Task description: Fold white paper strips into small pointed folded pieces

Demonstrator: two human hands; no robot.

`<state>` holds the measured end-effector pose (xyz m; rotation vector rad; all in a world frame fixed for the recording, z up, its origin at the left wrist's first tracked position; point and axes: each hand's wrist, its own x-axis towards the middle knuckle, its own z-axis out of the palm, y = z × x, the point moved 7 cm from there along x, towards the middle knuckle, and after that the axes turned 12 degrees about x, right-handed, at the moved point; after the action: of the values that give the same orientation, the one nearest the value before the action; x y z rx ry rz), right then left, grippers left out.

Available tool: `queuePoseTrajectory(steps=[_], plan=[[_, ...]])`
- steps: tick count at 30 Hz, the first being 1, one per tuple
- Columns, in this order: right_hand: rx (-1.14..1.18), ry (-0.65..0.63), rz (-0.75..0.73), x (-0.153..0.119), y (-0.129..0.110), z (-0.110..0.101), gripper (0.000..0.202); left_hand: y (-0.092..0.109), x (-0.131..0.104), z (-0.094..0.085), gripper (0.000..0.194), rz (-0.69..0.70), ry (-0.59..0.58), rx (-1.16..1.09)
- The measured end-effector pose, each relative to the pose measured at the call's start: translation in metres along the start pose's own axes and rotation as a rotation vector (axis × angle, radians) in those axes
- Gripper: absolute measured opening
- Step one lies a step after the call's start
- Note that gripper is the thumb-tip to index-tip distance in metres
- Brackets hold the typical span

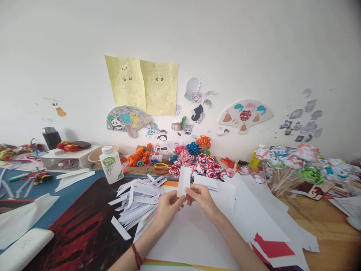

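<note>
Remotely I see the left hand (167, 207) and right hand (204, 200) pinching a rectangular white paper strip (184, 180), partly blocking red-and-white ruffled flowers (208, 166); narrow white paper slips (138, 201) heap leftward.

Narrow white paper strip (184, 180): plain. Flat black desk mat (105, 199): red patches. Round white plastic bottle (112, 167): green print. Bunched folded flowers (205, 166): red-and-white. Thin cord bracelet (136, 256): dark red. Flat yellow paper sheet (160, 90): grey line drawings.

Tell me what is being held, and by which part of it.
A white paper strip, held upright near its lower end by the left fingers and right fingers.
</note>
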<state>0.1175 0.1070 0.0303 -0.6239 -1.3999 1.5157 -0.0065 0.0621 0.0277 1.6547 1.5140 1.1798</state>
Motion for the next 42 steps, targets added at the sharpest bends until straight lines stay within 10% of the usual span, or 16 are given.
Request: queuePoseTrajectory(steps=[3, 10, 15, 28, 42], plan=[[-0.049, 0.064, -0.043, -0.001, -0.007, -0.004, 0.039, 0.01, 0.0, -0.01, 0.024, 0.085, 0.026, 0.083], [-0.152, 0.101, -0.081, -0.005, -0.016, -0.007, 0.036, 0.057, -0.025, -0.019, 0.023, 0.846, 0.116, 0.999], [-0.18, 0.083, -0.098, -0.004, -0.018, -0.006, 0.034, 0.057, -0.029, -0.017, 0.026, 0.955, 0.047, 1.121], [-0.007, 0.04, -0.061, -0.008, -0.014, 0.015, 0.037, 0.038, -0.006, -0.041, 0.026, 0.441, 0.29, 0.415], [0.237, 0.04, 0.025, -0.013, -0.002, 0.029, 0.042, 0.013, -0.003, -0.026, 0.033, 0.109, 0.219, -0.036]])
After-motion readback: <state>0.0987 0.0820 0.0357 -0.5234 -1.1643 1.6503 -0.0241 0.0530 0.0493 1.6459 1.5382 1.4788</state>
